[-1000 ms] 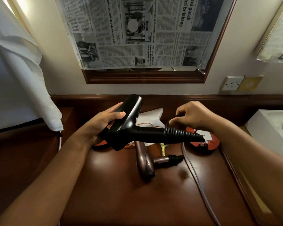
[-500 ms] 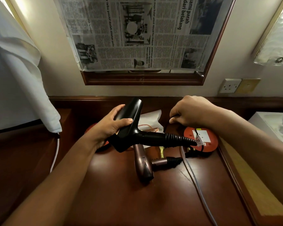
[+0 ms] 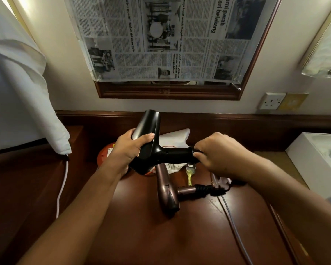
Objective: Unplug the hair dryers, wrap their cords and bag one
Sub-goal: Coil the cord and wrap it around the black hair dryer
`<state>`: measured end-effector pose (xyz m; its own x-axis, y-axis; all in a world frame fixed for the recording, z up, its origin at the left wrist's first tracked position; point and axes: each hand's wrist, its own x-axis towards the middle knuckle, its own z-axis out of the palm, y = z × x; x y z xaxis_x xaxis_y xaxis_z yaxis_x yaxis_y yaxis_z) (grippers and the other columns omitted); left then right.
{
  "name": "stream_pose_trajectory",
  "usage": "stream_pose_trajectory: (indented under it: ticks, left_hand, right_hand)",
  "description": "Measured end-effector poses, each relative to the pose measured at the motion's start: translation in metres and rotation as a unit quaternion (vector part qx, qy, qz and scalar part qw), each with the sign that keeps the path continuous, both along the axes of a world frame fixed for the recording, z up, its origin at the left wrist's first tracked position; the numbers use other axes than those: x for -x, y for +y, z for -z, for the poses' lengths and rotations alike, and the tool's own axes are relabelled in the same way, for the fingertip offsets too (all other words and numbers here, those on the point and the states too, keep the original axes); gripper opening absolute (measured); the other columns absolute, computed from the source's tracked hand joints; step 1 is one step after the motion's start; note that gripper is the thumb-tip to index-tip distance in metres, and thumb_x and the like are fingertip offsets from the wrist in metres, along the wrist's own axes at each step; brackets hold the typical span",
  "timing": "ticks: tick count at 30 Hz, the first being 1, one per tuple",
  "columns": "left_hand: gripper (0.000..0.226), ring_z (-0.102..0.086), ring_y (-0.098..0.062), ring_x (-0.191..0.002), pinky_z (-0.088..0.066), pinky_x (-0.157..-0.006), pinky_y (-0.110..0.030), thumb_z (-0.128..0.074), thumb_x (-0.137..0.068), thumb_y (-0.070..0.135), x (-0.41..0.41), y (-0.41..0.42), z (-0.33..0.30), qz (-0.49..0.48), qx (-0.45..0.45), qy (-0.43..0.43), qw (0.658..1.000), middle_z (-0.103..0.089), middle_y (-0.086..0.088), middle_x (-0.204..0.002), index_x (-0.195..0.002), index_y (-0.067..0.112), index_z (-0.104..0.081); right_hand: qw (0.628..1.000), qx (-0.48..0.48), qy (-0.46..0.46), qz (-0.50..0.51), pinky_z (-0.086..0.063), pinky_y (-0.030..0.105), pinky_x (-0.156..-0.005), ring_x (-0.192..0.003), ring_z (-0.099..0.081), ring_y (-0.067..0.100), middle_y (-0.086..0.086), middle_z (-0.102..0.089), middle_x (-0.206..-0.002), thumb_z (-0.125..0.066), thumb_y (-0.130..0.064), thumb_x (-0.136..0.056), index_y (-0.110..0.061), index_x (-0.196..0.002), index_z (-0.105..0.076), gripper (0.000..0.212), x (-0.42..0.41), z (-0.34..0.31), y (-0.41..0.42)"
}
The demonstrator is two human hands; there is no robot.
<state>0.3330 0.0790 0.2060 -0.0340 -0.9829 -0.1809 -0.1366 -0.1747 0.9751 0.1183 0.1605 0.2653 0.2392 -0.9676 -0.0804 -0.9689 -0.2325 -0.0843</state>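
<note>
Black hair dryer (image 3: 151,148) held above the desk's (image 3: 161,236) rear edge: left hand (image 3: 129,150) gripped its barrel, handle axis running rightward into the right hand (image 3: 216,152), fingers pinched at the cord end.

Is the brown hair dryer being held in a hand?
No, the brown hair dryer lies on the wooden table; both hands hold the black hair dryer.

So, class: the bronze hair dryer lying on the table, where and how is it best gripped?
Probably by the handle of the bronze hair dryer, coming from above: it lies flat, handle sticking out sideways to the right, clear of the barrel. The hands are busy with the black one.
</note>
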Motion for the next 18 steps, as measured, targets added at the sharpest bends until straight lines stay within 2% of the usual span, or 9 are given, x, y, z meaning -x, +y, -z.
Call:
stream_pose_trajectory:
  ticks: [4,6,9,10,12,14,16,18]
  left_hand:
    - [0.039,-0.069,-0.013,-0.07,-0.053,-0.056,-0.024,-0.076,-0.079,0.026,0.002,0.001,0.002,-0.026,0.016,0.017,0.999,-0.071,-0.004,-0.091,-0.114,0.017,-0.062]
    - [0.035,-0.07,-0.013,-0.069,-0.055,-0.059,-0.026,-0.076,-0.079,0.023,0.002,0.001,0.002,-0.037,0.016,0.043,0.998,-0.071,-0.004,-0.09,-0.111,0.018,-0.062]
    - [0.032,-0.071,-0.017,-0.071,-0.058,-0.064,-0.031,-0.076,-0.079,0.022,0.002,0.001,0.002,-0.05,0.003,0.071,0.996,-0.071,-0.006,-0.091,-0.107,0.021,-0.061]
    - [0.032,-0.071,-0.018,-0.07,-0.058,-0.063,-0.031,-0.076,-0.079,0.021,0.002,0.001,0.003,-0.055,-0.001,0.079,0.995,-0.071,-0.007,-0.091,-0.108,0.021,-0.061]
    - [0.034,-0.071,-0.017,-0.068,-0.058,-0.059,-0.029,-0.076,-0.079,0.021,0.003,0.0,0.003,-0.062,-0.01,0.093,0.994,-0.071,-0.007,-0.091,-0.109,0.019,-0.061]
    - [0.031,-0.071,-0.018,-0.068,-0.058,-0.059,-0.03,-0.075,-0.08,0.022,0.003,-0.001,0.003,-0.061,-0.021,0.1,0.993,-0.071,-0.007,-0.09,-0.107,0.02,-0.061]
    - [0.031,-0.071,-0.02,-0.071,-0.058,-0.062,-0.033,-0.075,-0.079,0.024,0.004,-0.002,0.003,-0.058,-0.031,0.102,0.993,-0.071,-0.008,-0.09,-0.107,0.019,-0.062]
    - [0.038,-0.071,-0.026,-0.079,-0.059,-0.068,-0.038,-0.076,-0.078,0.027,0.004,-0.004,0.004,-0.056,-0.043,0.101,0.992,-0.071,-0.01,-0.093,-0.112,0.016,-0.063]
  right_hand:
    - [0.996,0.014,-0.072,0.041,-0.043,0.03,-0.06,-0.069,-0.054,0.018,-0.005,-0.049,-0.072,-0.04,-0.031,-0.098,-0.021,-0.08,-0.048,0.022,-0.005,0.02,0.011]
    - [0.989,0.022,-0.131,0.072,-0.045,0.034,-0.062,-0.071,-0.055,0.021,-0.003,-0.053,-0.073,-0.04,-0.028,-0.098,-0.018,-0.083,-0.05,0.021,-0.008,0.032,0.017]
    - [0.961,0.039,-0.243,0.122,-0.052,0.043,-0.076,-0.084,-0.061,0.025,0.008,-0.066,-0.096,-0.041,-0.02,-0.097,-0.011,-0.115,-0.058,0.026,-0.012,0.05,0.027]
    - [0.95,0.039,-0.279,0.137,-0.052,0.04,-0.078,-0.087,-0.061,0.023,0.009,-0.066,-0.103,-0.042,-0.017,-0.097,-0.01,-0.125,-0.055,0.032,-0.014,0.056,0.029]
    - [0.914,0.022,-0.37,0.165,-0.05,0.026,-0.072,-0.084,-0.058,0.011,0.006,-0.064,-0.11,-0.042,-0.012,-0.097,-0.014,-0.138,-0.046,0.042,-0.016,0.068,0.033]
    - [0.866,0.006,-0.468,0.175,-0.042,0.018,-0.062,-0.072,-0.051,0.002,0.006,-0.066,-0.1,-0.044,-0.008,-0.096,-0.021,-0.136,-0.049,0.042,-0.019,0.081,0.035]
    - [0.827,-0.008,-0.534,0.175,-0.037,0.02,-0.052,-0.058,-0.044,0.007,0.007,-0.058,-0.074,-0.045,-0.005,-0.096,-0.026,-0.122,-0.057,0.035,-0.017,0.091,0.037]
    - [0.8,-0.039,-0.568,0.187,-0.038,0.019,-0.051,-0.056,-0.045,0.009,0.003,-0.054,-0.067,-0.045,-0.005,-0.096,-0.024,-0.109,-0.06,0.027,-0.016,0.095,0.037]
